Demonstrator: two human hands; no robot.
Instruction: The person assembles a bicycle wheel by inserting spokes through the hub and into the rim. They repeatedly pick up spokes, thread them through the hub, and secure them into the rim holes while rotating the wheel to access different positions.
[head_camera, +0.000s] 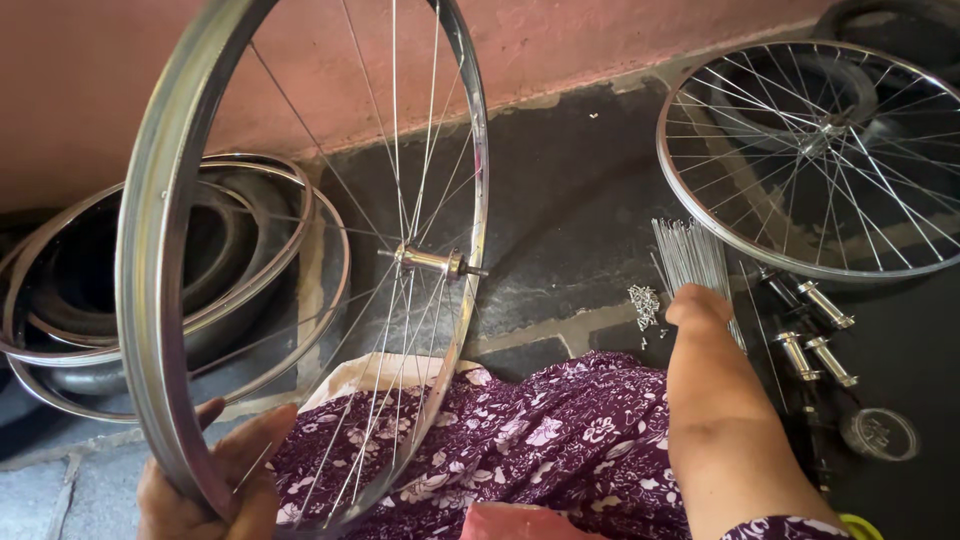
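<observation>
Upright, wheel (300, 250) rim gripped by left fingers (235, 470), axle pointing right; right fingers hidden.

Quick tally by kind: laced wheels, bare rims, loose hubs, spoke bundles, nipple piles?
Laced wheels: 2, one in the left hand at, one on the floor
Bare rims: 2, possibly more
Loose hubs: 3
Spoke bundles: 1
Nipple piles: 1
Total: 9

Warm daylight, glare on metal, dim floor, slight edge distortion
</observation>
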